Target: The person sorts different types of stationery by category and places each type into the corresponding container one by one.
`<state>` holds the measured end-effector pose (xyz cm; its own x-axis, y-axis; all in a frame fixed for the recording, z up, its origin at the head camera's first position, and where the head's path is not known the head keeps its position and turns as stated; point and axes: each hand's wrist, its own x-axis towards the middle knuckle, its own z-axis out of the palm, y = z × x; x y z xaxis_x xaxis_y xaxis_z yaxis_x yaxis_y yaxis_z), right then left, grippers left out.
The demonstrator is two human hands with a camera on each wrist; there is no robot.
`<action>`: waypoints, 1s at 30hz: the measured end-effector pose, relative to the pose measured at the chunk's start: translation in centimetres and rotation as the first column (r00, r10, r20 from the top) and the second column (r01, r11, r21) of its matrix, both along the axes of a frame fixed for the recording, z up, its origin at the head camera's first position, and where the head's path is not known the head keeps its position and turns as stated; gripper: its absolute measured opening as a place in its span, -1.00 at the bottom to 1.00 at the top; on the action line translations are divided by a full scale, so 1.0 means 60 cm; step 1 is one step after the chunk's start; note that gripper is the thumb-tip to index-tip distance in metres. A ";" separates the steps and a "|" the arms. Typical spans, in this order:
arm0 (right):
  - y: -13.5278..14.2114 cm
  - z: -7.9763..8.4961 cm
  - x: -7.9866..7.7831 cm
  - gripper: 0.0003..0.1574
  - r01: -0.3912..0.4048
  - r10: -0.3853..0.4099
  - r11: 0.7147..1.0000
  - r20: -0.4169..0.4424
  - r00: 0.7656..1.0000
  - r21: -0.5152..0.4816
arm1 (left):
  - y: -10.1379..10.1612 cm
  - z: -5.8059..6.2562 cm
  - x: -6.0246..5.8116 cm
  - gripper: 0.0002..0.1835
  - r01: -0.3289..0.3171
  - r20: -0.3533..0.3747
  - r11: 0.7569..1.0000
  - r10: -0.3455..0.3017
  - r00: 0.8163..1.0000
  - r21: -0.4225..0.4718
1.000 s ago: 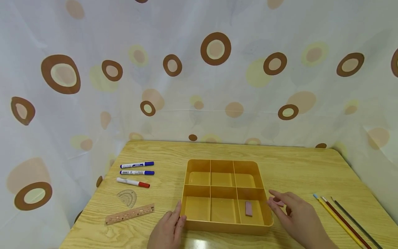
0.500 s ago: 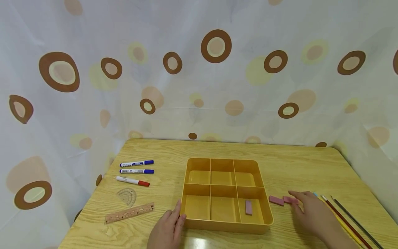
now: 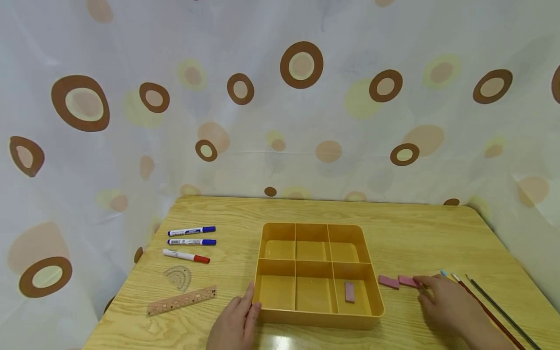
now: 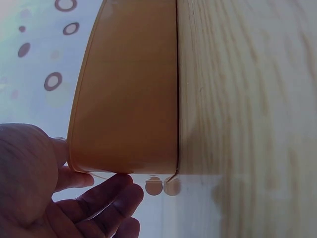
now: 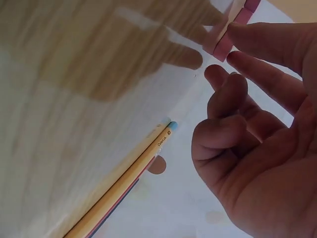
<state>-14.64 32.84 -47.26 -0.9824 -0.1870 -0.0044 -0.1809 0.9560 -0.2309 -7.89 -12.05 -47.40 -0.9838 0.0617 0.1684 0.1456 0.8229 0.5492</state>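
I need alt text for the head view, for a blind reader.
A person's right hand touches one of two pink blocks beside a yellow six-compartment tray, while the left hand touches it; a third block lies inside. On the wooden table, markers, a protractor and a ruler lie to the left, pencils to the right.

The tray [image 3: 321, 318] looks like smooth plastic with a soft sheen, and the wood-grained counter [image 3: 428, 233] is glossy enough to mirror a paint-shiny pencil [image 5: 126, 181]. The pink blocks [image 3: 389, 282] look matt, the markers [image 3: 191, 242] smooth plastic, the ruler [image 3: 181, 300] clear plastic, the curtain [image 3: 271, 116] thin, creased sheeting.
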 end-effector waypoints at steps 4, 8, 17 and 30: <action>0.000 -0.003 -0.002 -0.63 0.003 -0.002 1.000 -0.056 0.998 0.002 | -0.001 -0.002 0.000 -0.43 -0.002 0.003 1.000 0.002 1.000 0.008; -0.002 -0.006 -0.005 -0.63 -0.007 0.006 1.000 -0.088 0.996 -0.013 | -0.001 -0.003 -0.003 -0.43 -0.010 0.046 1.000 0.011 0.999 -0.003; -0.007 -0.006 -0.017 -0.81 -0.028 0.029 1.000 -0.088 0.996 0.006 | 0.000 -0.003 -0.005 -0.44 -0.021 0.055 1.000 0.022 0.998 -0.014; -0.015 0.009 -0.008 -0.46 0.090 -0.085 0.993 0.070 0.994 -0.075 | -0.001 -0.001 -0.002 -0.44 0.004 -0.014 1.000 -0.004 1.000 0.018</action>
<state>-15.14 31.95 -46.73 -0.9929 -0.1029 -0.0590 -0.0794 0.9461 -0.3141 -8.00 -12.11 -47.46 -0.9810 0.0628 0.1837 0.1572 0.8123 0.5616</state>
